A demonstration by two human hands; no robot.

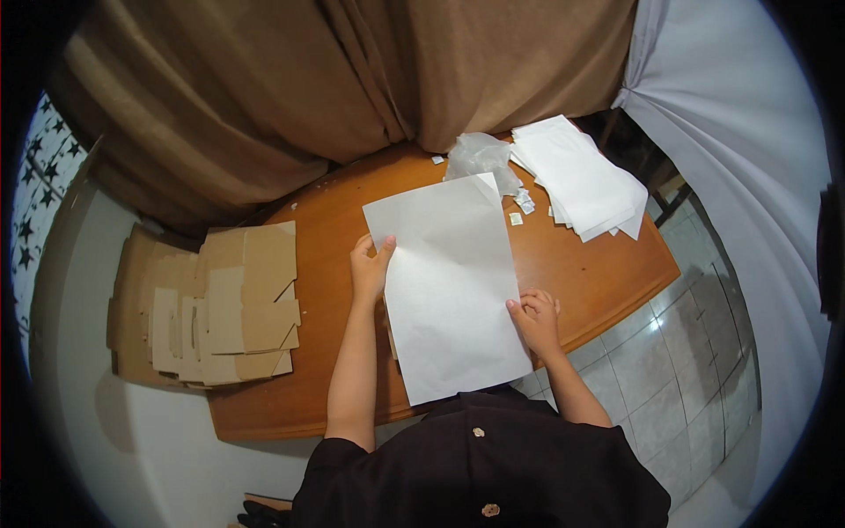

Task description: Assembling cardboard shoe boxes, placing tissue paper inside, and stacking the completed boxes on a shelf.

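Note:
A large white sheet of paper [453, 282] is held up over the near part of the wooden table, tilted a little. My left hand [371, 262] grips its left edge, thumb on the front and fingers behind. At the right edge, lower down, my right hand [535, 319] pinches the paper between thumb and curled fingers. One upper corner of the sheet is slightly bent. Behind the paper, a sliver of something brown like cardboard [391, 339] shows at its left edge; the rest of it is hidden.
Flattened cardboard boxes [251, 290] are stacked on the left of the wooden table [334, 202]. A pile of white sheets [585, 180] lies at the back right, beside a crumpled clear plastic bag [480, 154] and small white scraps [525, 201]. Brown curtains [264, 79] hang behind.

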